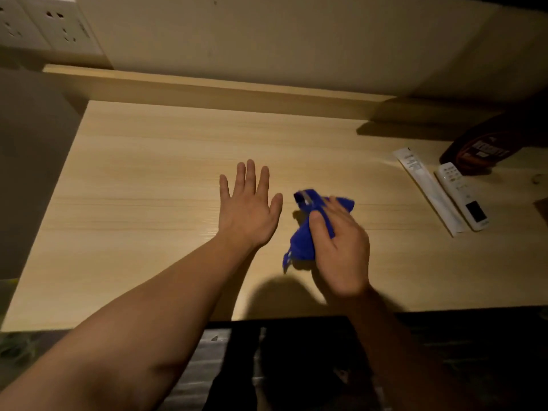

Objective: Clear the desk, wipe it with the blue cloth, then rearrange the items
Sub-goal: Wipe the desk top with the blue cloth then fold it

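Note:
A crumpled blue cloth [302,238] lies on the light wooden desk [148,188] near its middle. My right hand [341,247] lies over the cloth, with the thumb curled round its near side and the fingers pressing it down. My left hand [247,207] is flat on the desk just left of the cloth, fingers straight and spread, holding nothing. At the right side of the desk lie a long white tube [427,189], a white remote control [461,195] and a dark brown packet [486,149], partly in shadow.
A raised wooden ledge [207,90] runs along the back of the desk under the wall. Wall sockets [44,28] are at the top left. The desk's left edge drops off at the left; dark floor and my legs are below the front edge.

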A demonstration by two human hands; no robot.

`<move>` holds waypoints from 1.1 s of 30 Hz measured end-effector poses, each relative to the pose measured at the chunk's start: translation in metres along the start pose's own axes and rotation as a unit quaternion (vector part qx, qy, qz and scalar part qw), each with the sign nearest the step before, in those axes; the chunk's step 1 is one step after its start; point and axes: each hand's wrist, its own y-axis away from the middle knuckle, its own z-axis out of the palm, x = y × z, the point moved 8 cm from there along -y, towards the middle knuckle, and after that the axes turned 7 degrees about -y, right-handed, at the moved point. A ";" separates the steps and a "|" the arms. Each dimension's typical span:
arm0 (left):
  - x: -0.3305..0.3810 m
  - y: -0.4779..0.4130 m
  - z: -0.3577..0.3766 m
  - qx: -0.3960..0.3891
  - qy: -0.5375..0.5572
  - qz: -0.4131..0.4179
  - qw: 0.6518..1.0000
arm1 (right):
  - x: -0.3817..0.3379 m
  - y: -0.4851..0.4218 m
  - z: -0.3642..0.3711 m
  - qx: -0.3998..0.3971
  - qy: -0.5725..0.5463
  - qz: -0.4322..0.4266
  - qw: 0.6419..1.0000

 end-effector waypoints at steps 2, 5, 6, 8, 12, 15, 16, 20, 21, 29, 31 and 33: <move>-0.001 -0.003 0.008 -0.005 -0.025 -0.009 1.000 | -0.001 -0.052 0.007 -0.014 0.060 -0.009 0.998; 0.000 0.000 0.007 -0.002 -0.038 -0.004 0.999 | 0.008 -0.112 0.024 -0.044 0.135 -0.029 0.990; 0.000 -0.002 0.008 -0.003 -0.038 -0.005 0.999 | 0.012 -0.130 0.031 -0.055 0.158 -0.040 0.985; -0.001 -0.004 0.010 -0.010 -0.035 -0.011 0.999 | 0.019 -0.160 0.047 -0.071 0.205 -0.058 0.975; -0.002 -0.011 0.013 -0.035 -0.043 -0.016 0.998 | 0.038 -0.206 0.072 -0.110 0.252 -0.074 0.959; -0.003 -0.012 0.015 -0.049 -0.046 -0.017 0.998 | 0.056 -0.226 0.087 -0.151 0.299 -0.077 0.939; -0.003 -0.012 0.015 -0.049 -0.049 -0.017 0.997 | 0.061 -0.229 0.089 -0.157 0.316 -0.080 0.932; -0.002 -0.011 0.014 -0.052 -0.062 -0.014 0.997 | 0.068 -0.225 0.089 -0.165 0.361 -0.083 0.914; -0.002 -0.011 0.013 -0.052 -0.065 -0.014 0.996 | 0.069 -0.224 0.089 -0.171 0.364 -0.078 0.912; 0.002 -0.004 0.008 -0.022 -0.048 -0.016 0.998 | 0.073 -0.186 0.073 -0.178 0.383 -0.067 0.904; 0.003 -0.003 0.008 -0.018 -0.047 -0.014 0.999 | 0.074 -0.172 0.067 -0.177 0.383 -0.064 0.904; 0.002 -0.002 0.007 -0.011 -0.049 -0.013 0.999 | 0.075 -0.155 0.062 -0.176 0.384 -0.066 0.904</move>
